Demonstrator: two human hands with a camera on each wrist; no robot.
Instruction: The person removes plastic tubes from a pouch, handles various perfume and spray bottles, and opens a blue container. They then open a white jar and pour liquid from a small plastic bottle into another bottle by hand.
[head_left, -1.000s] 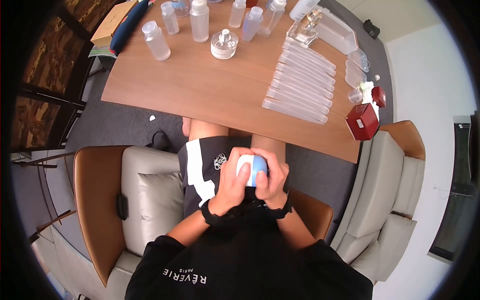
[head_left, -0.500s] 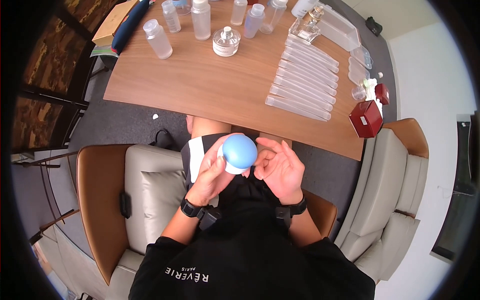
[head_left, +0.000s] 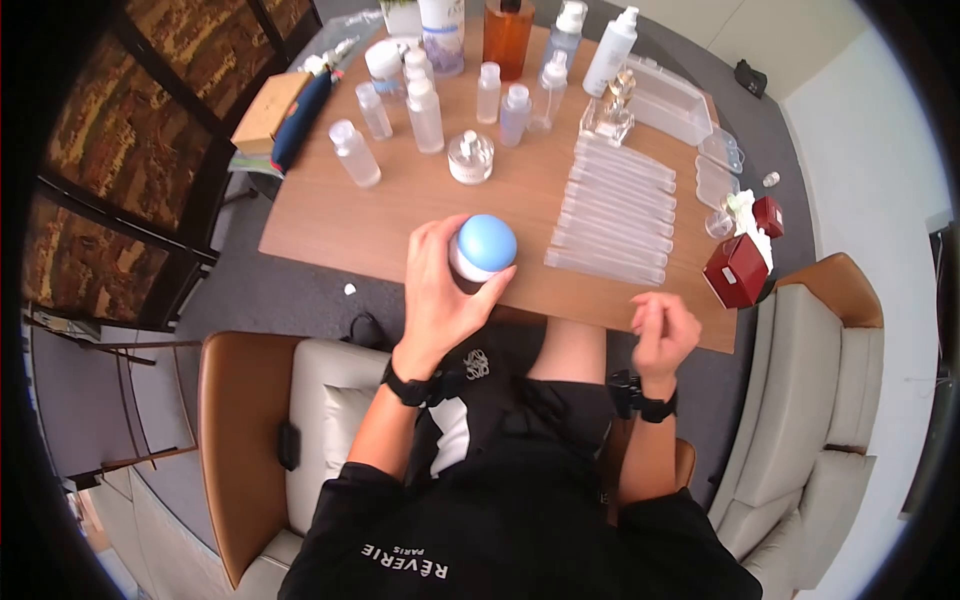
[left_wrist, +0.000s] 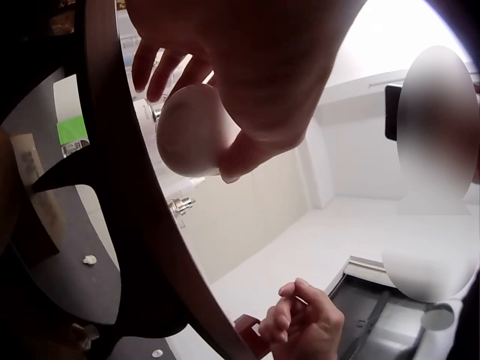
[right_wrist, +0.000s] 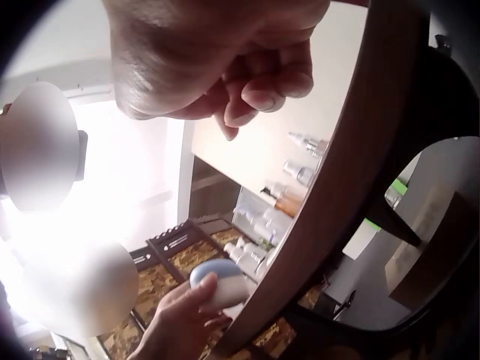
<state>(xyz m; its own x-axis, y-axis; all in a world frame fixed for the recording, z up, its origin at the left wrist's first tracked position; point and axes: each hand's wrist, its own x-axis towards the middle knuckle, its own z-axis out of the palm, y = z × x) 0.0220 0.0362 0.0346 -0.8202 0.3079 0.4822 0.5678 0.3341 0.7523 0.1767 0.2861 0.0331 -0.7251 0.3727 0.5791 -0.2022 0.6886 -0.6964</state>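
In the head view, the white jar with a blue domed lid (head_left: 484, 245) has moved from over the lap to the table's (head_left: 340, 235) near edge, glass bottle (head_left: 471, 160) at 12 o'clock; whether it touches the wood is unclear. The left hand (head_left: 440, 300) grips it; the right hand (head_left: 665, 335), now apart at 4 o'clock, is empty, fingers loosely curled. One hand alone seems to manage the jar.

In the left wrist view, thumb and fingers span its smooth, shadowed round form.

In the right wrist view, at 6 o'clock, the lid looks seated, slightly tilted.
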